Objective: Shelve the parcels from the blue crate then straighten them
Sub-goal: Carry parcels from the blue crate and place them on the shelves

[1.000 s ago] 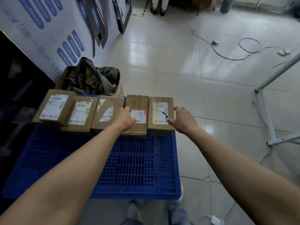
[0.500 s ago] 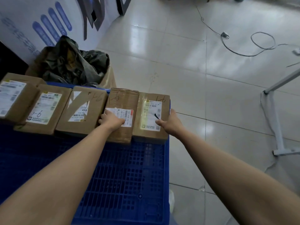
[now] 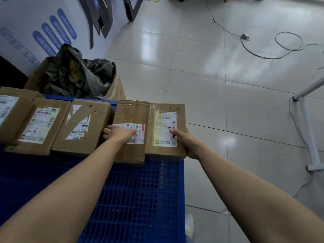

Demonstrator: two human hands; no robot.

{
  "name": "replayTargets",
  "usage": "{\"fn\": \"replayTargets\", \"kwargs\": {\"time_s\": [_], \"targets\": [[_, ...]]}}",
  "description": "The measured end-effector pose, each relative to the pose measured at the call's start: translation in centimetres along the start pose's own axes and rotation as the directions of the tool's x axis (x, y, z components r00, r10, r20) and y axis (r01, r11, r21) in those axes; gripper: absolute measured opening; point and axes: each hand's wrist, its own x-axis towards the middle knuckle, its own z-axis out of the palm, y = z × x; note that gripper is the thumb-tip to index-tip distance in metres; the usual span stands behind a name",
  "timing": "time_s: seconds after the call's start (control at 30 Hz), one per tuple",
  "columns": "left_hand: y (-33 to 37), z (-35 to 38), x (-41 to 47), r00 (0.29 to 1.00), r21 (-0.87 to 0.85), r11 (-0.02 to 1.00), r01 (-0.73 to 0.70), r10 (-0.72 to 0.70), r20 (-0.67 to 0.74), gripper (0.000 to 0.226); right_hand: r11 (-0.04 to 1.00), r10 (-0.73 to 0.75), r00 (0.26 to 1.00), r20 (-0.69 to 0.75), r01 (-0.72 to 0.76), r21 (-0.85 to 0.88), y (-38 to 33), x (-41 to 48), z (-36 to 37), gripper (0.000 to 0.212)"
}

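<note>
Handwritten "9-1" stands on the label of the second parcel (image 3: 59,123), lower left. The label of the third parcel (image 3: 98,123) reads "160A A701-0". The label of the rightmost parcel (image 3: 164,137) shows "0199 35 28". The sideways code on the fourth parcel (image 3: 133,111) and the blue lettering on the wall (image 3: 26,23) are illegible.

The leftmost brown cardboard parcel (image 3: 10,113) is cut off by the left edge, the blue plastic lattice crate (image 3: 140,199) by the left and bottom edges. The fingers of the right hand (image 3: 188,143) are hidden behind the rightmost brown cardboard parcel (image 3: 164,152). Those of the left hand (image 3: 121,133) are partly lost in the gap beside the taped brown cardboard parcel (image 3: 133,111). The white labels' (image 3: 164,123) print is too small to be read.
</note>
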Motion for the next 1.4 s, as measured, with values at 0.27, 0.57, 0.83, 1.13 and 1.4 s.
{"fn": "replayTargets", "kwargs": {"time_s": [0.27,0.57,0.83,1.13,1.4], "targets": [[-0.8,1.5,-0.9,0.993,-0.445,0.894,0.043,0.012,0.121,0.085,0.999,0.009,1.000,-0.015,-0.008,0.052,0.7,-1.5,-3.5,0.068],[1.3,-5.1,-4.8,0.988,-0.630,0.771,-0.092,0.150,0.040,0.076,0.969,-0.202,0.978,-0.046,0.206,0.133,-5.4,-6.8,-2.6,0.069],[1.7,-18.8,-12.6,0.903,-0.773,0.585,-0.245,0.428,0.037,0.067,0.921,-0.362,0.932,-0.010,0.359,0.151,-13.9,-19.6,0.1,0.052],[-3.4,-35.5,-20.2,0.815,-0.886,0.367,-0.285,0.578,-0.023,0.075,0.822,-0.566,0.812,0.143,0.543,0.171,-21.0,-30.7,10.6,0.044],[-15.3,-43.2,-28.4,0.850,-0.857,0.214,-0.468,0.374,-0.371,0.060,0.778,-0.591,0.692,0.415,0.624,0.068,-24.0,-36.2,21.5,0.044]]}}
